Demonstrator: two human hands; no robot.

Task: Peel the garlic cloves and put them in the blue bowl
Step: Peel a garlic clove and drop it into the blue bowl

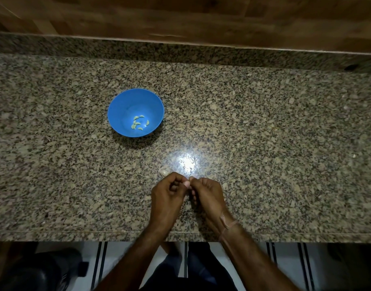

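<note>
A speckled granite tabletop (pixel 264 133) is seen from above, and a blue bowl (pixel 121 110) is set upright on it. Nearer than the bowl and to its right, well apart from it, the left hand (pixel 170 192) and right hand (pixel 208 193) are brought together fingertip to fingertip. Each grip is curled tight, and a held clove (pixel 187 183) — pale, mostly hidden — is pinched between them. A loose garlic piece (pixel 163 172) is laid between the bowl and the left hand, just beside the knuckles. Several peeled cloves (pixel 139 123) are gathered in the bowl's bottom.
</note>
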